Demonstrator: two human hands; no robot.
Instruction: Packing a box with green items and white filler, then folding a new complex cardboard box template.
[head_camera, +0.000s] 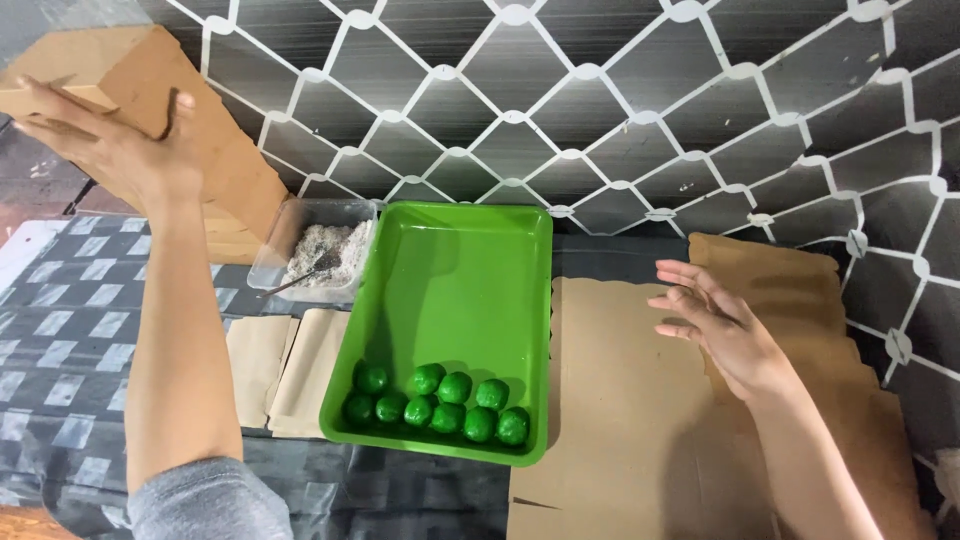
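One head-worn camera looks steeply down and forward from close above the worktop (80, 330), facing a wall (620, 110) just behind it.

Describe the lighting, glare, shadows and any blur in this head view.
Head view: even, soft indoor light; the green tray shows a mild sheen on its floor, and the green balls carry small highlights and short shadows. The left hand on the cardboard box is slightly blurred; the right hand over the flat cardboard is sharper. The frame edges look a little bent.
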